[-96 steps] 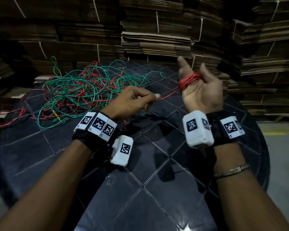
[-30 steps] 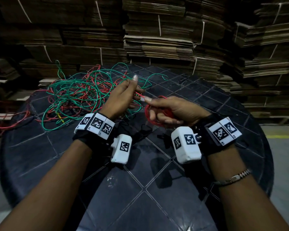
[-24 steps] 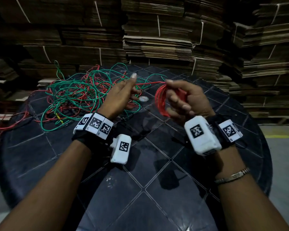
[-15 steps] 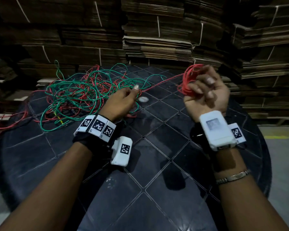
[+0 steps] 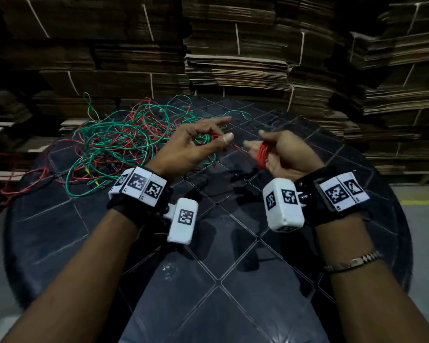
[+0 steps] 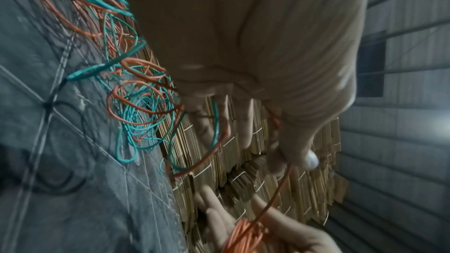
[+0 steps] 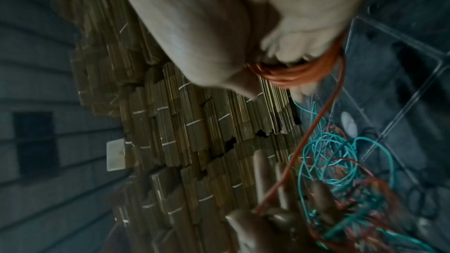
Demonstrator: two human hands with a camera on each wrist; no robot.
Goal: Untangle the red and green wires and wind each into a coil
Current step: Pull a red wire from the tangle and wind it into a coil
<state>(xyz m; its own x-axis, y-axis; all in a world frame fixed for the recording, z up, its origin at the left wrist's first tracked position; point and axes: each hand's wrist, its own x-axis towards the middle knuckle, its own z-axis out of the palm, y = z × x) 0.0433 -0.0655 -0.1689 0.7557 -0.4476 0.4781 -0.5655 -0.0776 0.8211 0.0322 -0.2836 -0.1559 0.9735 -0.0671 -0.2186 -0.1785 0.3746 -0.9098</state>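
Observation:
A tangle of green wire (image 5: 114, 142) and red wire (image 5: 144, 125) lies on the back left of the round black table (image 5: 208, 280). My left hand (image 5: 216, 138) pinches a strand of red wire between thumb and finger, seen also in the left wrist view (image 6: 284, 163). That strand (image 5: 242, 151) runs right to a small red coil (image 5: 262, 155) wound round the fingers of my right hand (image 5: 270, 149). The coil (image 7: 299, 73) shows in the right wrist view too, with the strand (image 7: 324, 114) leading down to the tangle (image 7: 340, 161).
Tall stacks of flattened cardboard (image 5: 235, 53) stand behind and to both sides of the table. A length of red wire (image 5: 22, 184) hangs over the table's left edge. A small pale disc (image 7: 348, 122) lies on the table near the tangle.
My right hand has swung down from its raised position and back towards the left hand, with the red coil still round its fingers. The left hand has lifted slightly, still holding the red strand.

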